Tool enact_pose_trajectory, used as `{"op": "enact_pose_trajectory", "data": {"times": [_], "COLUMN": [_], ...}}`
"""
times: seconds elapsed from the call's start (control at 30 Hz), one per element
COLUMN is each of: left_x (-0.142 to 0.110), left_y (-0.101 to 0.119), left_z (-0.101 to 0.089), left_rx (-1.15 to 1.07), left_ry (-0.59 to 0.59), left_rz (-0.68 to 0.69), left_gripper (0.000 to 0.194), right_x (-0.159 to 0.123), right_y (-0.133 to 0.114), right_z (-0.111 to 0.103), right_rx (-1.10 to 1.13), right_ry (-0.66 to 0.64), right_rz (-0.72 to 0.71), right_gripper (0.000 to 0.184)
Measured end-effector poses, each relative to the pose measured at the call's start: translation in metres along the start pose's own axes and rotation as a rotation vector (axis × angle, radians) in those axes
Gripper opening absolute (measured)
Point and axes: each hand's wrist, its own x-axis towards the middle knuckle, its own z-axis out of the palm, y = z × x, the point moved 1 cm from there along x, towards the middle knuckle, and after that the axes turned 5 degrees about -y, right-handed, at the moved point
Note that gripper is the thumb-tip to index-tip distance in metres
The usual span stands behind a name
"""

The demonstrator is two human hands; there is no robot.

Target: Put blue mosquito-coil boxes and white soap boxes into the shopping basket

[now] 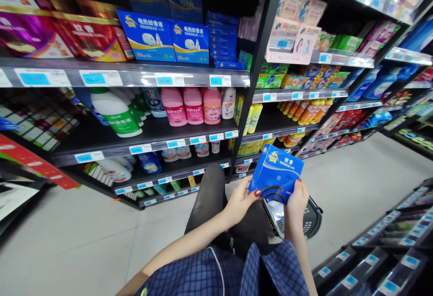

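Observation:
A blue box of mosquito coils [278, 172] is held up in front of my lap, its printed front tilted toward me. My left hand [239, 202] grips the box's lower left corner, thumb on the front. On the lower right edge, my right hand [297, 198] has hold of it too, with its fingers mostly hidden behind. Below the box a dark shopping basket [313, 219] rests on the floor, partly covered by my right forearm. Something shiny and pale [275, 212] shows inside the basket, too hidden to name.
Ahead stands a black shelf unit [155, 140]. Its upper shelf carries blue mosquito liquid boxes [147, 36] and red pouches [91, 36]; pink bottles [193, 106] and a white-green bottle [115, 113] stand below. A low rack with price tags [372, 260] borders the right. Pale floor [98, 237] lies around me.

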Motion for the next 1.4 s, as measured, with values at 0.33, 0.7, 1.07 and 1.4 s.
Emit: {"op": "enact_pose_trajectory", "data": {"times": [0.33, 0.7, 1.07, 1.4], "left_x": [0.011, 0.021, 0.025, 0.001], "left_y": [0.005, 0.021, 0.015, -0.052], "left_z": [-0.03, -0.07, -0.058, -0.143], "left_rx": [-0.16, 0.119, 0.153, 0.865], "left_ry": [0.124, 0.043, -0.017, 0.164], "left_rz": [-0.033, 0.207, -0.115, -0.58], "left_gripper": [0.047, 0.026, 0.05, 0.071], "right_x": [-0.015, -0.019, -0.007, 0.043], "right_y": [-0.022, -0.062, -0.037, 0.125], "right_z": [-0.011, -0.026, -0.042, -0.18], "right_rx": [0.028, 0.129, 0.017, 0.097], "right_ry": [-0.188, -0.581, -0.303, 0.303], "right_rz": [0.002, -0.75, -0.113, 0.58], "right_gripper": [0.053, 0.011, 0.04, 0.062]}}
